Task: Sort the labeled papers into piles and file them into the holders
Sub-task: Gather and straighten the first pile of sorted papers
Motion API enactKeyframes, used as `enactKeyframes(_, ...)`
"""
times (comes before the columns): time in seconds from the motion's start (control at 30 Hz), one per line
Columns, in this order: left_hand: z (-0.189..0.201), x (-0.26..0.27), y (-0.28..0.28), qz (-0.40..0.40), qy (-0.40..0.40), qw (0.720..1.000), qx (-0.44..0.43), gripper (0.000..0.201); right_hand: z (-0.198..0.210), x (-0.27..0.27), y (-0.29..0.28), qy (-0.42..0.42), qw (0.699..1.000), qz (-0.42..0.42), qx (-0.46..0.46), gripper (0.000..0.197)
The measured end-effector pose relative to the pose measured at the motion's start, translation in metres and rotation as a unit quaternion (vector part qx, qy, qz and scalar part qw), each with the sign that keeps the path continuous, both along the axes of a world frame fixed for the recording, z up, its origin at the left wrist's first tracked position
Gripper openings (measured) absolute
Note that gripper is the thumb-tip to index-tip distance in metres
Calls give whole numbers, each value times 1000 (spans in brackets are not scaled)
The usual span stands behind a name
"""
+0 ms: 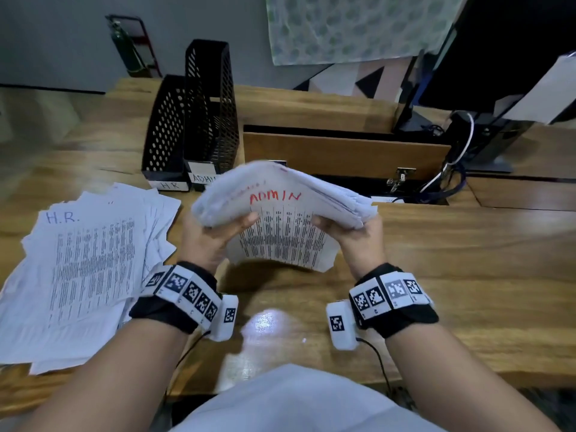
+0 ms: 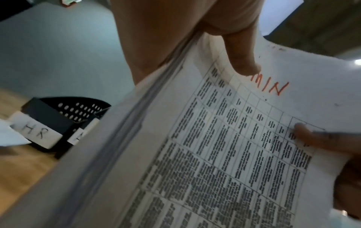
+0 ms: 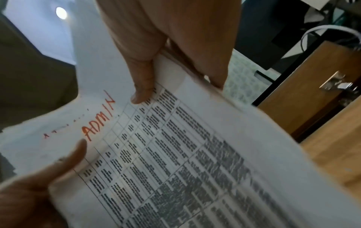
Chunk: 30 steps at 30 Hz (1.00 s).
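I held the ADMIN stack point(image 1: 285, 210) up off the counter point(image 1: 452, 275), in front of me, its top sheet marked "ADMIN" in red above a printed table. The stack bowed upward in the middle, and its lower edge hung free over the wood. My left hand point(image 1: 212, 241) gripped the stack's left side, thumb pressed on the top sheet and fingers curled underneath; in the left wrist view the thumb lay just beside the red letters. My right hand point(image 1: 352, 241) clamped the right side the same way, thumb on the printed table, fingers below.

To the left, the HR pile point(image 1: 84, 269) lay fanned loosely on the counter, its top sheet marked "H.R." in blue. Behind it stood two black perforated holders side by side, touching: the HR holder point(image 1: 165, 135) on the left and the ADMIN holder point(image 1: 212, 113) on the right, which was partly hidden by the raised stack. A monitor point(image 1: 498, 51) stood at the far right.
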<state>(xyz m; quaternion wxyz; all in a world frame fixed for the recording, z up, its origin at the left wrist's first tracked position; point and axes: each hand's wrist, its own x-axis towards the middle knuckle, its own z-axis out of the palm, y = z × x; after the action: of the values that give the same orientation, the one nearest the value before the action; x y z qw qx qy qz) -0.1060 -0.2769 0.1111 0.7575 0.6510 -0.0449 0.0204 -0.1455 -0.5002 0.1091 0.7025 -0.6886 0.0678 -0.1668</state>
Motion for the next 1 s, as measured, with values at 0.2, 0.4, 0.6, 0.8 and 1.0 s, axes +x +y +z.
enactKeyframes(0.2,6,-15,-22,-20,-17,998,53,29,2,0,39,-3,998,-21,51,25)
enactKeyframes(0.4,-1,-6,4,8,-59,997,50,37,-1,-14,17,-15,1000,-4,27,44)
enactKeyframes(0.6,-2,-4,-2,-28,-18,999,0,30,9,-7,23,-44,992,5,120,34)
enactKeyframes(0.8,-7,3,8,-37,-9,999,21,40,-9,-9,-2,-33,998,26,48,39)
enactKeyframes(1.0,-2,1,-5,-22,-35,999,2,43,-5,3,17,-31,996,34,72,35)
